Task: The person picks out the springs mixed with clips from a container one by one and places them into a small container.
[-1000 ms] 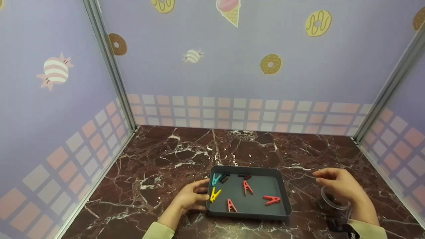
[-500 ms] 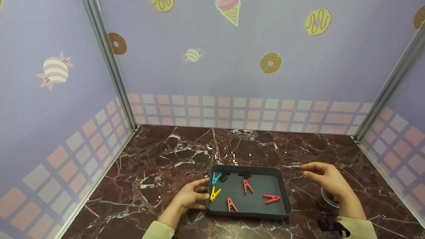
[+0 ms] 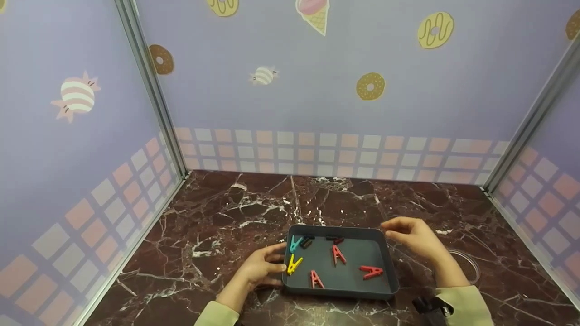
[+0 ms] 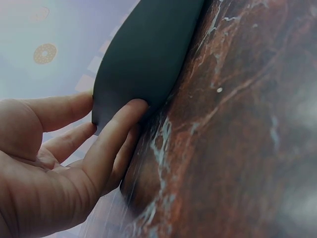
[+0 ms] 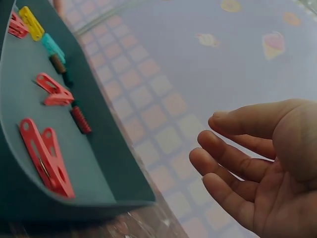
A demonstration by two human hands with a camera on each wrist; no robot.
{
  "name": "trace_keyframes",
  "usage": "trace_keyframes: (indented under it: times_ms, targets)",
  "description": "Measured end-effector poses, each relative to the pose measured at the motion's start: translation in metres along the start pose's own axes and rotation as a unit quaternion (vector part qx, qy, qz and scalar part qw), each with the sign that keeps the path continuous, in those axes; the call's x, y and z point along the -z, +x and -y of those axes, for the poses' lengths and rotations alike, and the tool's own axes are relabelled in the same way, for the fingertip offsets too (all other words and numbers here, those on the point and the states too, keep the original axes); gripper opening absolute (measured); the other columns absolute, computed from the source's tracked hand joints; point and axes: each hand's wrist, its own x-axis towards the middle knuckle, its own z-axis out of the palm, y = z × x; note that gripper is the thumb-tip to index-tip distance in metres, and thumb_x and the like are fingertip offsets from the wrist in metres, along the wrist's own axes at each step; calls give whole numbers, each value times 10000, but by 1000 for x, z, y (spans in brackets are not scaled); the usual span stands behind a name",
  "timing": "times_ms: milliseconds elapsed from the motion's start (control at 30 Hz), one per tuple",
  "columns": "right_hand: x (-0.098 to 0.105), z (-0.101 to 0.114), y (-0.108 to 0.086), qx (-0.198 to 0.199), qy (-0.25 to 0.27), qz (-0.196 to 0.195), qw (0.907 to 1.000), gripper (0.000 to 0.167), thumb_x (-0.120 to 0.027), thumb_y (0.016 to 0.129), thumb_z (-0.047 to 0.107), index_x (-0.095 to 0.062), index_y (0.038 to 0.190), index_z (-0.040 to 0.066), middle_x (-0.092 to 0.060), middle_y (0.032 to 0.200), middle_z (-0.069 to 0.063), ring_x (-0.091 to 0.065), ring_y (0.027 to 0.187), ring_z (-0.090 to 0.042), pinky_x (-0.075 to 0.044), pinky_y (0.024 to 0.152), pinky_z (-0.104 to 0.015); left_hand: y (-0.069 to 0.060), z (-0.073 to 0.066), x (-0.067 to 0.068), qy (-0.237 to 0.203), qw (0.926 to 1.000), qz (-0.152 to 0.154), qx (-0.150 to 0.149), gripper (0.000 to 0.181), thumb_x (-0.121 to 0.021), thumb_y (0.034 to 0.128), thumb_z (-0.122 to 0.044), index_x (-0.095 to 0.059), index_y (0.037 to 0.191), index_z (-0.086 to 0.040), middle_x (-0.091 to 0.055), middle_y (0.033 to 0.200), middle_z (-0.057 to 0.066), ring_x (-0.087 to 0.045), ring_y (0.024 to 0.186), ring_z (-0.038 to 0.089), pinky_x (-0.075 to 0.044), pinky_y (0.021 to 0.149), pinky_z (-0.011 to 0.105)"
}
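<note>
In the head view a dark grey tray [image 3: 344, 293] lies on the table with plastic clothes pegs inside. There are red pegs [image 3: 371, 271], a yellow peg [image 3: 293, 264] and a turquoise peg [image 3: 295, 244]. Small dark ribbed cylinders [image 5: 80, 119] lie along its far wall. My left hand [image 3: 257, 270] rests on the tray's left side, extended fingers touching the outer wall [image 4: 148, 54] and rim. At the tray's far right corner hovers my right hand [image 3: 419, 237]; in its wrist view the fingers [image 5: 223, 156] are loosely bent and nothing sits between them.
A round clear container [image 3: 469, 267] stands right of the tray, partly hidden by my right forearm. The brown marbled table [image 3: 217, 203] meets patterned walls [image 3: 344, 154] at the back and sides. A black strap [image 3: 430, 308] is on my right wrist.
My right hand has moved left, from above the clear container to the tray's right edge, uncovering more of the container. The left hand, tray and pegs look the same.
</note>
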Motion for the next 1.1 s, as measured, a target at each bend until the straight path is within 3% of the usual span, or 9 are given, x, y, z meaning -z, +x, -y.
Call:
trace_keyframes:
  times_ms: [267,500,700,1100]
  targets:
    - [-24,8,25,-136,96,408,9990,284,-707,969,123,-721,1209,-29,-713,1197,-270,-685,909,-34,-599,810,-260,1,0,1,3,10000,-14,-10,696,-685,937,27,-412,1572,-55,-558,1426,292,-711,1076,288,-643,777,504]
    - [-39,9,49,-40,-245,924,9954,294,-707,967,135,-720,1191,-55,-739,1143,-253,-718,945,-127,-589,799,-212,1,0,1,-43,10000,7,-20,704,-684,933,31,-406,1574,-53,-542,1440,301,-709,1083,295,-641,785,513]
    - [-51,8,63,-220,-412,1227,9913,283,-710,967,165,-743,1181,-17,-770,1109,-184,-731,949,-164,-585,780,-229,-1,-1,1,-23,10000,-24,1,699,-678,939,34,-404,1576,-55,-537,1437,299,-712,1081,301,-639,792,522]
    - [-74,2,76,47,-867,1428,9859,176,-692,959,80,-787,1095,19,-787,1091,-152,-738,1003,-233,-614,848,-375,1,1,0,-88,10000,4,-40,695,-672,934,43,-407,1571,-44,-536,1436,302,-715,1038,285,-638,793,515]
